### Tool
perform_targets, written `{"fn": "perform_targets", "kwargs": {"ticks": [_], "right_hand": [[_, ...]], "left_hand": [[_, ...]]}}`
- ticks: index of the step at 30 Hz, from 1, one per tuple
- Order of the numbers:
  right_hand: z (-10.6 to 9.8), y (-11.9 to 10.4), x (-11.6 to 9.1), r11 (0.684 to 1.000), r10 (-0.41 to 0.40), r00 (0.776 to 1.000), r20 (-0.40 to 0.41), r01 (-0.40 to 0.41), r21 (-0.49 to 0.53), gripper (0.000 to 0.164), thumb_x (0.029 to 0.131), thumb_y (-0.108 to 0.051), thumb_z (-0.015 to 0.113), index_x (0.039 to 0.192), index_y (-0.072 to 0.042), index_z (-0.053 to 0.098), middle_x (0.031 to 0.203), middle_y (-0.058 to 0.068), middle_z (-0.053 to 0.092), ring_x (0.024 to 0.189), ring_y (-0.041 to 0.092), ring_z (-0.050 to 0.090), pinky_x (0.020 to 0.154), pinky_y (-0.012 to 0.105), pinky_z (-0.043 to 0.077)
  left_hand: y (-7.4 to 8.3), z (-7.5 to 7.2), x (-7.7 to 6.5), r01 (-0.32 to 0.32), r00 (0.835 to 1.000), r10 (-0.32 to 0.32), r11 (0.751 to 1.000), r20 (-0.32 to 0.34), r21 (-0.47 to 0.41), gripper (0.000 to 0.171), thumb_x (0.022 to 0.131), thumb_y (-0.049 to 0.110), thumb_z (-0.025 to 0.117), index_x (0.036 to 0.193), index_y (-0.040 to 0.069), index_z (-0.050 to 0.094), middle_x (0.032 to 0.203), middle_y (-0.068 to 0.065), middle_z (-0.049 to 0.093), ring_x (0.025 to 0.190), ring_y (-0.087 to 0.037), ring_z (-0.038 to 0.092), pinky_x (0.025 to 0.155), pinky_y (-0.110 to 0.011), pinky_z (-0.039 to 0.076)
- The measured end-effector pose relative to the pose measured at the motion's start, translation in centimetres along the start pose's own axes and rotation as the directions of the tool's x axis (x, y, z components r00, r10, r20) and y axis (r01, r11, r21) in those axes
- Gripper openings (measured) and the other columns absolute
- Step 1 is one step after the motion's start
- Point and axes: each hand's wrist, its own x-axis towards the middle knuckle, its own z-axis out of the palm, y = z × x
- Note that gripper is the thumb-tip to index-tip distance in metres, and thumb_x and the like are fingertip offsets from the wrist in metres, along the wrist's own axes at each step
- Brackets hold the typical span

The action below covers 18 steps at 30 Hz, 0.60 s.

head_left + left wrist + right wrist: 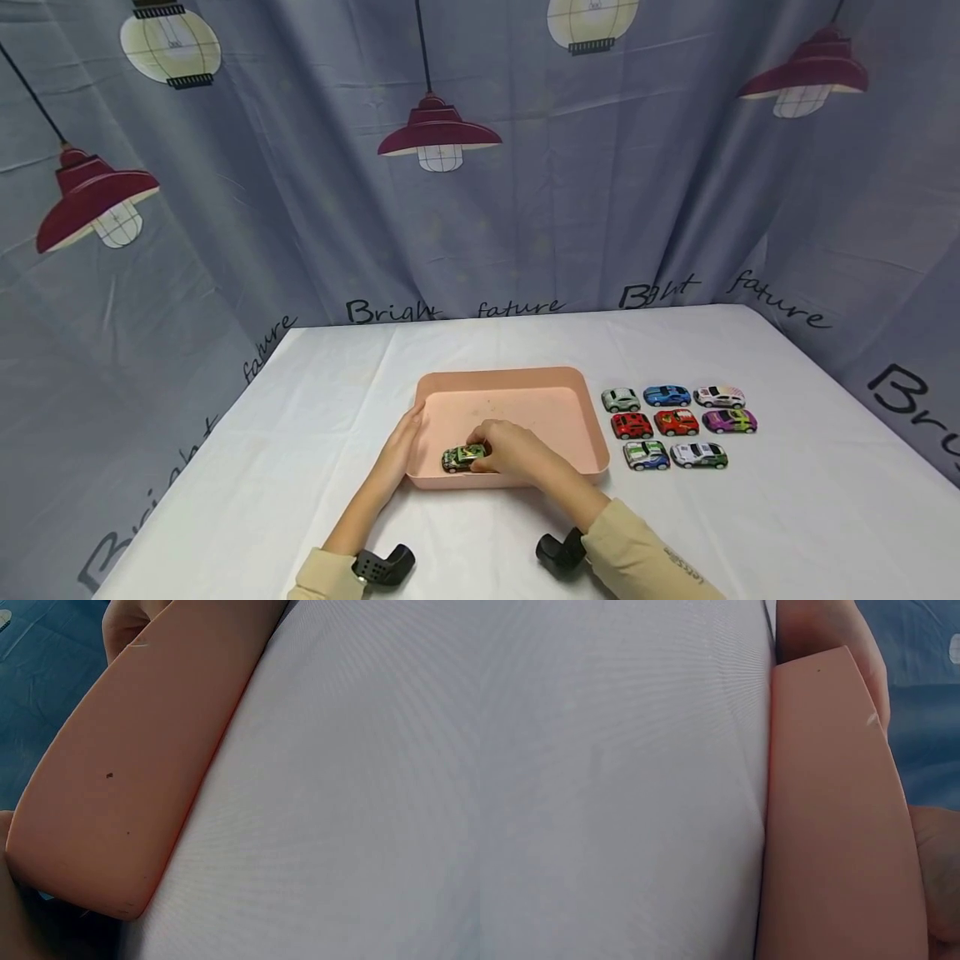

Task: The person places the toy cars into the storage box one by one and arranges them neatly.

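The left grip (397,450) lies outspread along the outside of the left wall of the tray (497,381), touching it rather than closing round it; light, even pressure there should steady the tray on the counter (472,542) without tilting it. Just right of that grip, inside the tray near its front left corner, is the green car (459,458), lengthwise along the front wall. The right grip (513,450) is at the car's right end, narrow, holding it between thumb and fingers; the car's far end sticks out to the left of the fingertips. Whether its wheels touch the tray floor cannot be told, so best handle it level and let go gently, lest it roll. The wrist should clear the front rim, since the forearm crosses it. Well to the right of the right grip, beyond the tray on the counter, eight cars stand in three rows: at the back a silver car (621,400), a blue car (667,396) and a pale car (720,397); next two red cars (677,422) and a purple car (730,421); nearest, two white cars (699,455). A sleeve swung rightward could brush the front row.
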Motion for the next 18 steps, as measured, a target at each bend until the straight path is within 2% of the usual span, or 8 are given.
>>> {"fn": "perform_targets", "kwargs": {"ticks": [4,11,18], "right_hand": [[-0.4,0.0,-0.4,1.000,0.005,1.000,0.004,-0.005,0.026,0.038,0.076,-0.025,0.073,0.110,-0.012,0.064,0.095,-0.001,0.064,0.086,0.013,0.058,0.072,0.032,0.048],[-1.2,0.3,-1.2,0.998,-0.006,1.000,-0.027,0.008,0.066,0.039,0.077,-0.026,0.072,0.113,-0.012,0.062,0.114,0.005,0.061,0.103,0.022,0.060,0.086,0.041,0.049],[-2.1,0.7,-1.9,0.994,-0.015,0.993,-0.117,0.027,0.102,0.034,0.078,-0.024,0.070,0.109,-0.012,0.064,0.104,0.003,0.063,0.100,0.021,0.059,0.083,0.039,0.049]], "left_hand": [[0.0,0.0,0.0,0.002,1.000,-0.002,1.000,0.011,-0.003,0.057,0.097,0.047,0.027,0.144,0.016,0.025,0.153,-0.009,0.017,0.141,-0.033,0.007,0.113,-0.055,0.004],[0.0,0.0,0.0,0.013,1.000,-0.013,1.000,-0.001,-0.002,0.057,0.097,0.047,0.027,0.144,0.016,0.025,0.152,-0.010,0.017,0.141,-0.034,0.008,0.113,-0.055,0.005],[0.1,0.1,0.1,0.021,1.000,-0.021,1.000,-0.001,-0.002,0.056,0.097,0.047,0.026,0.144,0.017,0.025,0.153,-0.010,0.016,0.141,-0.033,0.008,0.113,-0.054,0.006]]}}
